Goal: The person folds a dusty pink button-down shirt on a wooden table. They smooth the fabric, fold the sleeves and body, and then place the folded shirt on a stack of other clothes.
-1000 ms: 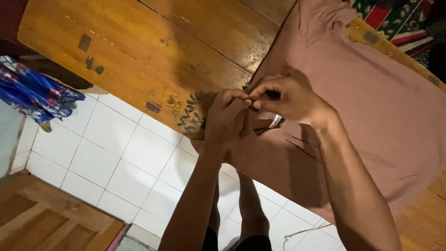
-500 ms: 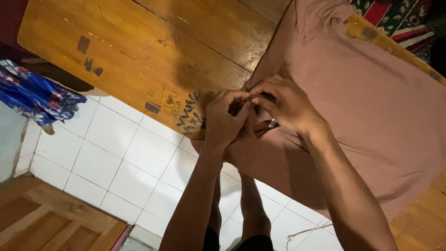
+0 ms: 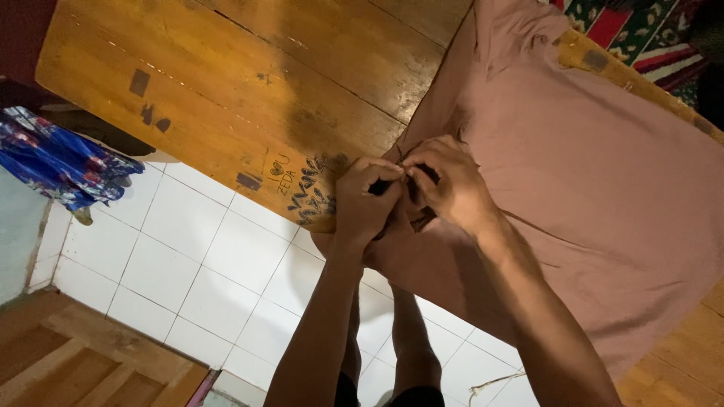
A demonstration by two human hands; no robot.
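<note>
The shirt (image 3: 603, 188), a dusty pink garment, lies spread across the right half of the frame on the table (image 3: 249, 90), with its lower edge hanging over the table's near edge at the centre. Both hands meet at that edge, just right of the frame's centre. The left hand (image 3: 363, 205) is closed, fingers curled, pinching a fold of the shirt. The right hand (image 3: 446, 185) is also closed on the same fold, fingertips touching those of the left hand. What lies between the fingertips is dark and too small to identify.

The table is wooden, orange-brown, running from the upper left to the right edge of the frame. Dark scribbles (image 3: 305, 188) mark its near edge just left of the hands. Below the table, white floor tiles (image 3: 211, 264) fill the lower left. A blue patterned cloth (image 3: 60, 162) sits at the left edge. A patterned rug (image 3: 648, 38) shows in the upper right corner.
</note>
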